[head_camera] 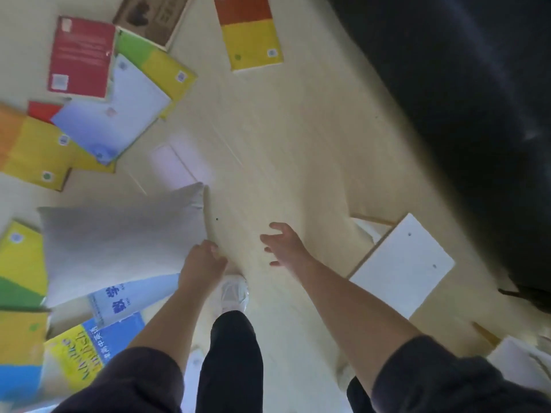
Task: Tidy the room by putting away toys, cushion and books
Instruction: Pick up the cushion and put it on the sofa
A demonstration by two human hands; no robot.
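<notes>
The left hand gripped the near right corner of the grey cushion, fingers curled round its edge. The cushion spread away to the left above the floor, its far corner pointing up the frame. The right hand hung released just beside the left, fingers spread and holding nothing, clear of the cushion and over bare floor. Scattered on the floor beyond lay a red book, with a pale blue book overlapping its near edge, and an orange book alone further right. A maths book showed at the cushion's near edge, partly hidden by the left forearm. A white shoe stood just below the left hand. A white board lay to the right of the right hand, and a dark shape, too blurred to name, filled the upper right
</notes>
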